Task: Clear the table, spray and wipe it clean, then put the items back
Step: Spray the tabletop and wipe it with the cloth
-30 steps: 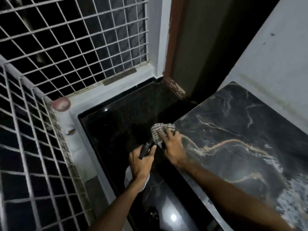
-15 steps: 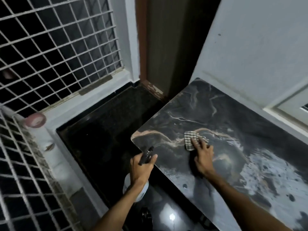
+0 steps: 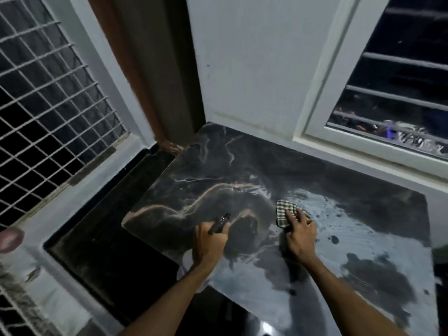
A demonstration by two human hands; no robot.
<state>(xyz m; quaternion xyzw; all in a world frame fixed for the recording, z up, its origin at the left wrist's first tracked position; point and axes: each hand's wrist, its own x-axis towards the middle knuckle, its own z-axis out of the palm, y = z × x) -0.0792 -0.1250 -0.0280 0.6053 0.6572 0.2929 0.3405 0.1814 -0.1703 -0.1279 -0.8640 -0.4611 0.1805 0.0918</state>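
The dark marble table top with pale veins fills the middle and right of the view; its right half is wet and streaked. My right hand presses flat on a checked cloth near the table's centre. My left hand grips a spray bottle by its black nozzle over the table's near left edge; the bottle's pale body is mostly hidden under the hand.
A white wall and a window frame border the table's far side. A brown door frame stands at the far left corner. A white metal grille encloses the left, with a black glossy floor below and a pink round object on the ledge.
My right hand has slid the cloth from the table's left corner rightward to its centre. The view has swung right. My left hand keeps the spray bottle.
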